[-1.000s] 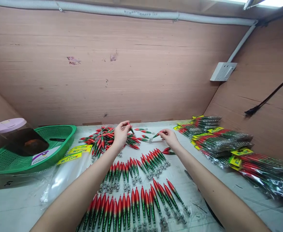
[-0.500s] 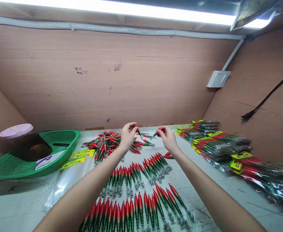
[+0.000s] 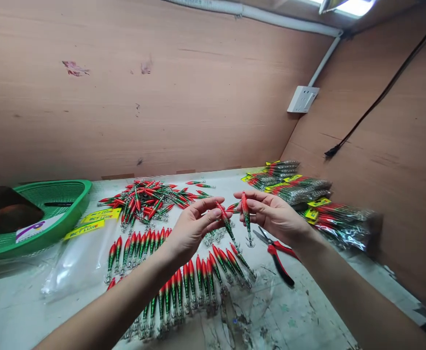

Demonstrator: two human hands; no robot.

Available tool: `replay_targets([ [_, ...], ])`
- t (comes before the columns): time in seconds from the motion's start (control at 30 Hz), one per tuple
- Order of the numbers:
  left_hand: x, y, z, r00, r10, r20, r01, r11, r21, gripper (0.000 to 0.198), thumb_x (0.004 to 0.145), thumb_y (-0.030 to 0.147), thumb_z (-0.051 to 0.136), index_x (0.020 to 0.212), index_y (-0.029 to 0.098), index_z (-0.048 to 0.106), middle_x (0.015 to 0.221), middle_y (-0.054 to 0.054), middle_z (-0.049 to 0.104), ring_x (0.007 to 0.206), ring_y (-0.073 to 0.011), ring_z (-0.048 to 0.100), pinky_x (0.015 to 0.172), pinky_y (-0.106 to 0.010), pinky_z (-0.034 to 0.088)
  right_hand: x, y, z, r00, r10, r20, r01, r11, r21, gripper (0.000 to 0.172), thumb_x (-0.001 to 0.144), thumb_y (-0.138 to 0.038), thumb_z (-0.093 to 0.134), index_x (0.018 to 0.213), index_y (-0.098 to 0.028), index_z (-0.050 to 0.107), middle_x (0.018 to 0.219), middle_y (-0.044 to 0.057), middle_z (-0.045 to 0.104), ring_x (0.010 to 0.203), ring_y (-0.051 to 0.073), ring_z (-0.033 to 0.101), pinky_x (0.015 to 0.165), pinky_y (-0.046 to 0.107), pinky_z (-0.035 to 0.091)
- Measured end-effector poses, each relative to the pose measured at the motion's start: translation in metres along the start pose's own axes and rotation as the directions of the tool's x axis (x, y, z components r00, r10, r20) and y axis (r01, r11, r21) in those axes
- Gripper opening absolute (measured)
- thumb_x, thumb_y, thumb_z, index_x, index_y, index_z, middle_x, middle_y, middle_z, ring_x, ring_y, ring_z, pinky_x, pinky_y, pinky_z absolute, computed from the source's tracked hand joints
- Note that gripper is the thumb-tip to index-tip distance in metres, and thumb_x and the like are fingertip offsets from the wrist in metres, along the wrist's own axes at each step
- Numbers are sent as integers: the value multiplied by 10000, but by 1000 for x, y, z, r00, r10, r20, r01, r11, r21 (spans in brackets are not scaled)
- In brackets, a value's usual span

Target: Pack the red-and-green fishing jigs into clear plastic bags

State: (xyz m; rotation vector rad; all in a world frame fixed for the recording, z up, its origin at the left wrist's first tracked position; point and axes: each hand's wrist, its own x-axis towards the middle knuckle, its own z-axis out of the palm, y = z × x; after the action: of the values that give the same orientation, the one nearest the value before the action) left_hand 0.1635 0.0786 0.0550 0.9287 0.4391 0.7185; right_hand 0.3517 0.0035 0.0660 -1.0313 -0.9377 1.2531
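Observation:
My left hand (image 3: 194,226) pinches a red and green fishing lure (image 3: 227,223), its hooked end pointing down. Close beside it, my right hand (image 3: 271,214) grips a second fishing lure (image 3: 246,214) between thumb and fingers, also hooks down. Beneath both hands, rows of similar lures (image 3: 179,287) lie side by side on the white table (image 3: 271,316). A loose pile of lures (image 3: 150,199) is heaped farther back on the left. Below my right hand rest pliers (image 3: 280,262) with red and black handles, jaws apart.
Packed lures in clear bags (image 3: 340,218) with yellow tops are stacked at the right. On the left are flat clear bags (image 3: 85,248) labelled BCT LURE and a green basket (image 3: 74,209) holding a dark container. A wooden wall (image 3: 179,112) closes off the back.
Both hands, each with a lure, have come nearer from the back of the table and closer together. The view has shifted to the right, and the pliers now show.

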Motion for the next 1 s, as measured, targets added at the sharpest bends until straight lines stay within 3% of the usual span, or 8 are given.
replay_targets([
  [0.3,-3,-23,20,996,-77,46,79,996,-31,293,703,186,770,972,134,667,859,-65,725,806,-173,701,870,-342,525,-19,0,-11,999,16,34,-18,999,50,275,751,-277,741,1011,-192,702,809,25,707,689,112,659,679,245,533],
  [0.53,1,-31,28,993,-114,42,117,991,-64,325,661,185,797,955,122,674,934,-66,702,809,-158,683,864,-339,522,-31,0,-20,996,19,83,-26,996,85,255,784,-263,712,1026,-188,690,791,18,706,682,99,654,682,232,520],
  [0.63,4,-39,29,990,-134,30,135,990,-38,329,663,207,788,954,126,655,925,-54,687,791,-141,672,844,-326,527,-31,2,-28,997,37,67,-38,999,26,285,770,-307,717,1027,-190,676,796,7,690,676,93,638,679,233,504],
  [0.77,18,-69,26,987,-153,-58,163,947,278,184,759,225,668,907,149,588,816,-11,641,739,-119,650,799,-318,530,-20,22,-46,984,173,-43,-178,947,-266,327,708,-351,732,970,-170,656,767,-9,659,626,78,582,588,204,455],
  [0.9,40,-109,20,980,-149,-135,198,834,515,103,717,137,643,739,153,543,648,26,570,569,-116,577,634,-288,498,-4,62,-62,948,286,-142,-320,846,-427,143,692,-239,689,779,-139,636,497,-66,535,383,46,405,377,181,306],
  [1.0,51,-125,17,984,-89,-154,167,756,633,118,675,111,652,692,168,550,593,50,535,554,-119,526,617,-270,452,4,84,-68,929,316,-194,-371,789,-489,48,699,-166,637,736,-152,609,437,-92,478,334,48,371,340,178,270],
])
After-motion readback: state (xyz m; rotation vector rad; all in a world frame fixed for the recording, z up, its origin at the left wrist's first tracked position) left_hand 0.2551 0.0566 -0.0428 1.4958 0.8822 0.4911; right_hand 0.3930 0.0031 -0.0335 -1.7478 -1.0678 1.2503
